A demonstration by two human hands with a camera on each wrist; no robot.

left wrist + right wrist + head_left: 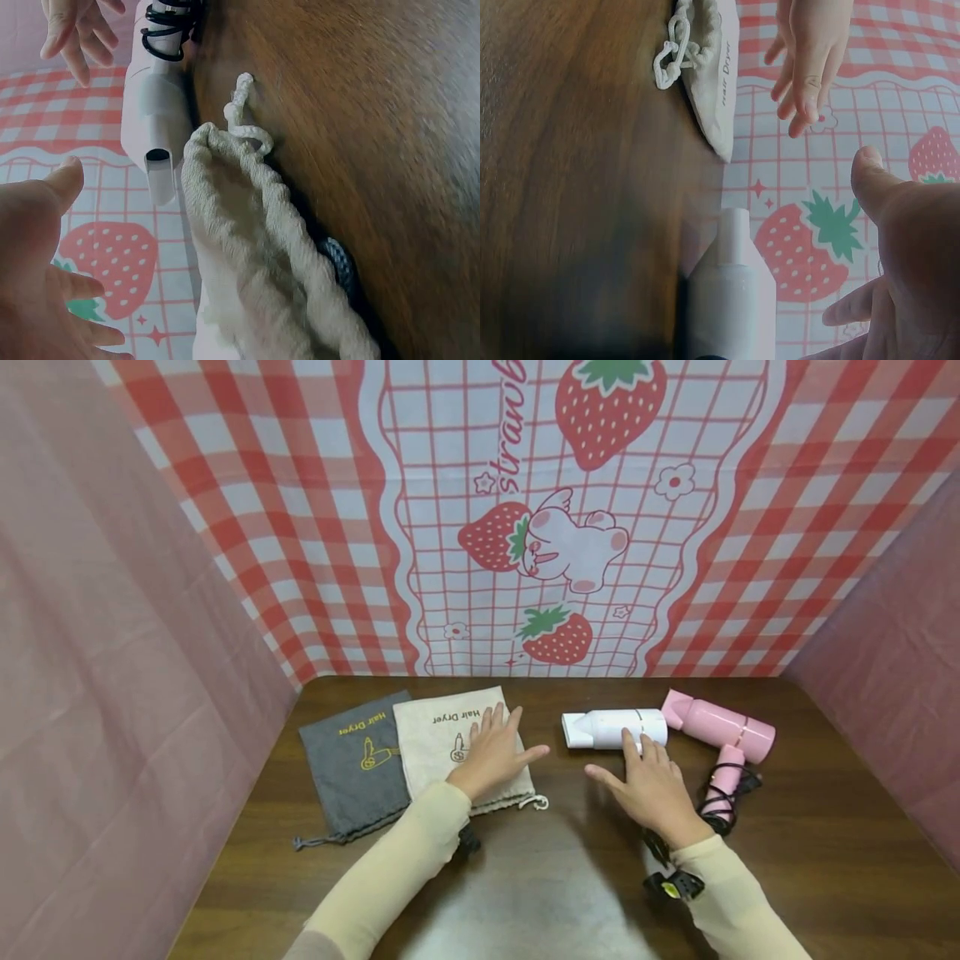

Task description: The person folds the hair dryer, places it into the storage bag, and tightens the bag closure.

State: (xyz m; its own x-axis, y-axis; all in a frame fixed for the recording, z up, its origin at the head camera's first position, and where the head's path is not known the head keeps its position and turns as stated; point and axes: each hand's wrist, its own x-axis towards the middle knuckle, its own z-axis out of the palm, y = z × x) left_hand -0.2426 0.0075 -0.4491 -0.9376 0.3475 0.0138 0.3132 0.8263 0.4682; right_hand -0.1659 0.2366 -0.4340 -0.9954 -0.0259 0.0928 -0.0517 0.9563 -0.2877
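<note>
1. A grey bag (352, 768) lies flat at the left of the table (825, 860), its right edge tucked under a neighbouring pouch. It carries yellow "Hair Dryer" lettering and a small dryer drawing, and its drawstring trails toward the near edge.
2. A pink dryer (720, 731) lies at the right (handle folded toward the near side), with a black cord (723, 802) bunched beside the handle.
3. The table is dark brown wood grain.
4. A red-and-white checked backdrop (525, 527) hangs behind, printed with strawberries, small flowers and a white winged bunny.
5. Plain pink cloth (90, 652) walls both sides.
</note>
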